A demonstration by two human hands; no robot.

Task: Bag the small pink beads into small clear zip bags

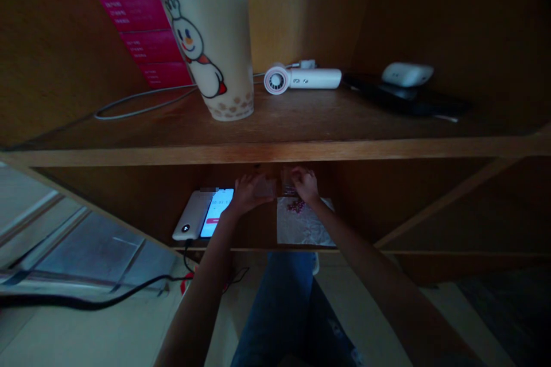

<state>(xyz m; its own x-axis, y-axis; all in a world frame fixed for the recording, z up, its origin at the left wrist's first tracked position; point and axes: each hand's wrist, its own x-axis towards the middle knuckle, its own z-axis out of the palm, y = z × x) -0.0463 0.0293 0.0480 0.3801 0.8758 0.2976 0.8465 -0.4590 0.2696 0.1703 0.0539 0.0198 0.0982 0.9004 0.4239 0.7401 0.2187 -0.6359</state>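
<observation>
On the lower shelf, my left hand (247,194) curls around a small clear plastic box (264,187), thumb along its near side. My right hand (305,183) is closed, its fingertips pinched together over a second clear container (288,182); whatever they hold is too small and dark to make out. Below that hand lies a crinkled white sheet (297,228) bearing a small cluster of reddish-purple beads (295,206). My right wrist passes over the sheet's far right part.
A lit phone (215,215) and a white power bank (189,221) lie left of my left hand. Overhead, the upper shelf edge (275,152) carries a bubble tea cup (219,51), a white handheld fan (303,78) and a white case (407,74). A black cable (86,301) runs lower left.
</observation>
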